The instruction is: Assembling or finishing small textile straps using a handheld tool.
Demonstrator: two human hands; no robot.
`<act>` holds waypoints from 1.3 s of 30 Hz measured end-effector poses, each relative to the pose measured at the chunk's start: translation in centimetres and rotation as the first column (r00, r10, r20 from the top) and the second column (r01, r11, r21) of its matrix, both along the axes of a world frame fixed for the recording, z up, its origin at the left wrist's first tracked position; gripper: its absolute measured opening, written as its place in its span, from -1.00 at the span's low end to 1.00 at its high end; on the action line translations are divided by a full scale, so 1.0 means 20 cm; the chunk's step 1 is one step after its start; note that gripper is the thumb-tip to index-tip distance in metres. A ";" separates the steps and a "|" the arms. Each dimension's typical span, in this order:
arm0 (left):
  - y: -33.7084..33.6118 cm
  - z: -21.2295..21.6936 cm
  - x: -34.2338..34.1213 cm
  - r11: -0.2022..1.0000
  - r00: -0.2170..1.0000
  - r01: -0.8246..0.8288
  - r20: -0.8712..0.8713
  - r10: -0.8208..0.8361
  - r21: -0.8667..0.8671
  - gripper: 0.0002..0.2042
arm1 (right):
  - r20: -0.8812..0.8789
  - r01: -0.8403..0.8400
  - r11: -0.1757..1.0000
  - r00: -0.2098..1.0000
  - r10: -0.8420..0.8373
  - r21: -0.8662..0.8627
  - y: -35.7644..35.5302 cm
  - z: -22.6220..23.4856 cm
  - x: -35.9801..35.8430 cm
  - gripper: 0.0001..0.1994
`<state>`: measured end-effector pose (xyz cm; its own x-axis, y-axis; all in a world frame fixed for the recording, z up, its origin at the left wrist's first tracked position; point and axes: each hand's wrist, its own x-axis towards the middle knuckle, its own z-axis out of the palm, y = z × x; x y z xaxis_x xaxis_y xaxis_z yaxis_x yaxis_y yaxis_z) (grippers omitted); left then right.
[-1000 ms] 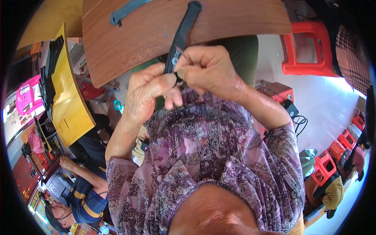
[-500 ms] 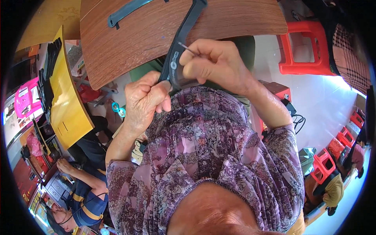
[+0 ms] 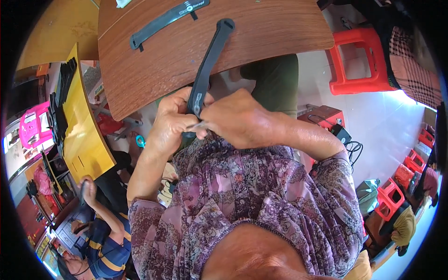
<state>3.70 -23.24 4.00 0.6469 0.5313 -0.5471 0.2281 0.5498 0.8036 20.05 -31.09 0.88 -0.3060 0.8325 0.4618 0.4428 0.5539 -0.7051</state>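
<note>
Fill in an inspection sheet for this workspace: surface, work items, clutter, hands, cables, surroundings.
Surface: brown wood-grain table.
Work items: dark strap, far end over the table; second strap lying on the table; thin tool.
Clutter: small whitish item on the table, cut off by the picture's top edge, kind unclear.
Hands: left hand grips the dark strap's near end; right hand holds the thin tool, fingertips hidden.
Cables: black cable, looped near a red box on the right.
Surroundings: red stool right; yellow board left; co-worker lower left.
</note>
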 end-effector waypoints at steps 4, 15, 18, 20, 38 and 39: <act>0.05 0.04 0.08 0.993 0.999 0.038 0.018 -0.036 -0.114 -0.53 | -0.159 -0.058 0.998 0.986 0.055 -0.016 0.02 -0.04 0.00 -0.94; 0.10 0.10 -0.20 0.997 0.997 0.017 -0.070 -0.011 0.081 -0.52 | -0.375 0.301 0.762 0.730 -0.571 -0.573 0.12 0.11 0.63 -0.89; 0.08 0.10 -0.28 1.000 0.997 0.026 -0.078 -0.025 0.016 -0.51 | -0.255 0.273 0.657 0.765 -0.591 -0.703 0.14 0.11 0.83 -0.88; 0.08 0.09 -0.31 0.996 0.996 0.062 -0.061 -0.065 -0.057 -0.58 | -0.224 0.269 0.663 0.798 -0.560 -0.699 0.14 0.12 0.80 -0.87; 0.07 0.09 -0.56 0.968 0.952 -0.243 0.172 0.251 -0.069 -0.67 | -0.274 0.601 0.725 0.674 -0.686 -0.337 0.24 0.23 1.14 -0.86; 0.08 0.08 -0.58 0.934 0.895 -0.339 0.268 0.358 -0.115 -0.70 | -0.246 0.631 0.696 0.655 -0.714 -0.341 0.22 0.28 1.18 -0.86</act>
<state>-7.86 -21.66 5.69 0.5579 0.7209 -0.4110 -0.2163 0.6045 0.7667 43.61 -26.62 6.44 0.5170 0.8298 0.2103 0.3469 0.0215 -0.9376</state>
